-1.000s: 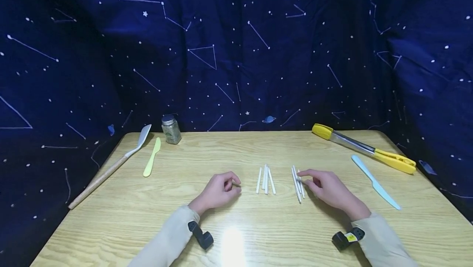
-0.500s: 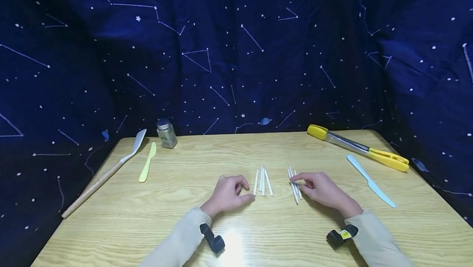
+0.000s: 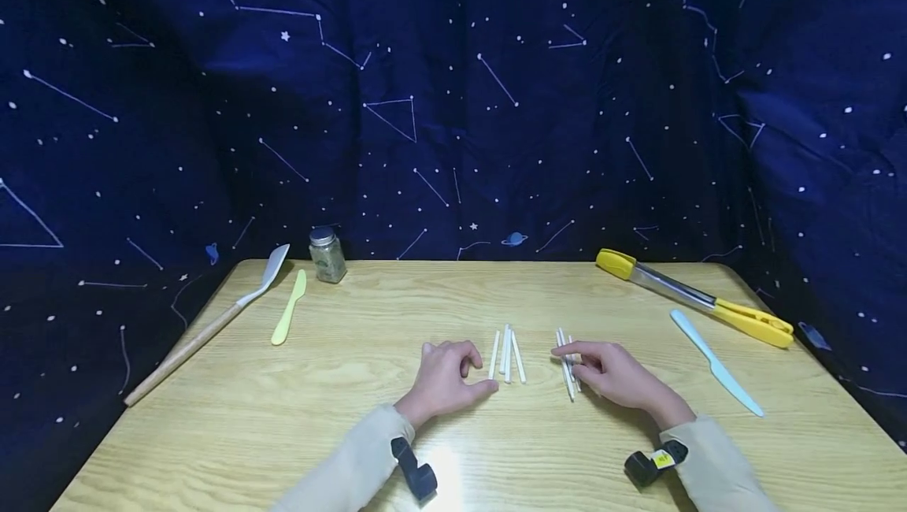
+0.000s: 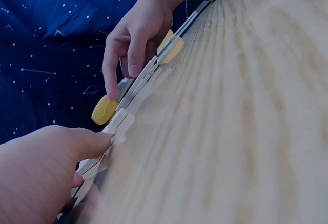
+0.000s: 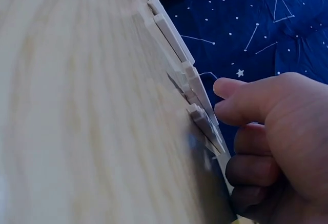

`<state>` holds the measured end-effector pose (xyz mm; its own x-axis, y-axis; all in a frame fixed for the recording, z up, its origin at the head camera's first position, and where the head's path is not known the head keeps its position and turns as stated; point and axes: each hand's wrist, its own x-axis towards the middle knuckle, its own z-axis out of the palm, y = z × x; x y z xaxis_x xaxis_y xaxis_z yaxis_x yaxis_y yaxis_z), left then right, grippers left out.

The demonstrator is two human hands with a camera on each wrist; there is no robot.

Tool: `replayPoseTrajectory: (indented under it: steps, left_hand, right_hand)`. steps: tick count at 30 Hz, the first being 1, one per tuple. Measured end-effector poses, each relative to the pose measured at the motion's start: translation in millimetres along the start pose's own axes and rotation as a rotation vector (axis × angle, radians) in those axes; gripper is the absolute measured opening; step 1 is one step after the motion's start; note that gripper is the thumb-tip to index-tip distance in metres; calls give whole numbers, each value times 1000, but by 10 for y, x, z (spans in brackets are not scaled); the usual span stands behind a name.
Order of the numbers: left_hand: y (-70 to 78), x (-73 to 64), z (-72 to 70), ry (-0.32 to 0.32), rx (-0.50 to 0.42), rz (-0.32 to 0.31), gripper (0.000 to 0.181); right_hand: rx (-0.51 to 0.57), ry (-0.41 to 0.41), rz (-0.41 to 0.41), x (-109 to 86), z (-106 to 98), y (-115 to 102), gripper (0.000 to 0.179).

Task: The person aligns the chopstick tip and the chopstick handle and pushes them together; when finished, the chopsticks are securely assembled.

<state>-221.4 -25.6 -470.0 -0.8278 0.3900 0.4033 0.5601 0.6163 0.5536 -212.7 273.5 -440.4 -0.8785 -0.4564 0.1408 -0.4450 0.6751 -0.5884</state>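
Thin white sticks lie on the wooden table in two groups. At the left group (image 3: 507, 354), my left hand (image 3: 446, 380) has its thumb by the near end of the leftmost stick (image 3: 494, 355), with the index finger bent beside it. Whether the thumb touches that stick is hard to tell. My right hand (image 3: 616, 376) reaches its index finger across the right group (image 3: 567, 380), with the thumb on the group's right side. The right wrist view shows the other fingers of the right hand (image 5: 287, 137) curled under, close to the sticks (image 5: 200, 93).
A long-handled spatula (image 3: 205, 340), a yellow-green plastic knife (image 3: 289, 309) and a lidded spice jar (image 3: 328, 257) are at the left. Toward the right lie yellow-tipped tongs (image 3: 680, 292) and a light blue plastic knife (image 3: 714, 361). A starry dark blue cloth (image 3: 453, 181) hangs behind.
My left hand has moved right to the leftmost stick. The right index finger has shifted left and nearer across its group. The head view has swayed slightly.
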Motion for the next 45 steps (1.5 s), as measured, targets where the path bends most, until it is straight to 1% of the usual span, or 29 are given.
replayPoseTrajectory:
  steps: [6, 8, 11, 13, 16, 20, 25, 28, 32, 34, 36, 39, 42, 45]
  left_hand:
    - [10, 5, 2, 34, 38, 22, 29]
    - [32, 8, 25, 46, 55, 36, 31]
    - [72, 3, 62, 43, 80, 49, 34]
    - [95, -8, 76, 39, 95, 45, 33]
    - [104, -20, 82, 48, 116, 33, 27]
    - [88, -30, 78, 89, 160, 25, 19]
    - [53, -56, 91, 139, 230, 20, 17]
    - [45, -65, 96, 156, 243, 14, 16]
    - [54, -60, 87, 166, 243, -3, 15]
    - [66, -54, 78, 166, 241, -14, 14]
    - [79, -49, 71, 165, 235, -23, 13]
    - [90, -56, 67, 167, 220, -48, 12]
    - [93, -61, 69, 183, 183, -73, 13]
    - [85, -68, 71, 215, 106, -91, 14]
  right_hand:
    - [42, 19, -59, 7, 31, 12, 25]
    - [40, 26, -63, -5, 28, 16, 23]
    - [35, 35, -62, -31, 27, 27, 20]
    - [23, 41, -65, -36, 40, 37, 19]
    - [16, 56, -83, -27, 70, 50, 17]
    - [11, 96, -95, 5, 122, 62, 15]
    - [6, 99, -79, 3, 182, 73, 12]
    - [2, 108, -69, -16, 200, 63, 12]
    - [11, 128, -40, -32, 212, 49, 12]
    - [29, 154, -37, -34, 216, 46, 12]
    - [57, 189, -48, -37, 214, 41, 12]
    - [86, 242, -85, -30, 219, 37, 12]
    - [87, 290, -110, -24, 225, 40, 13]
    - [65, 366, -114, -15, 229, 50, 14]
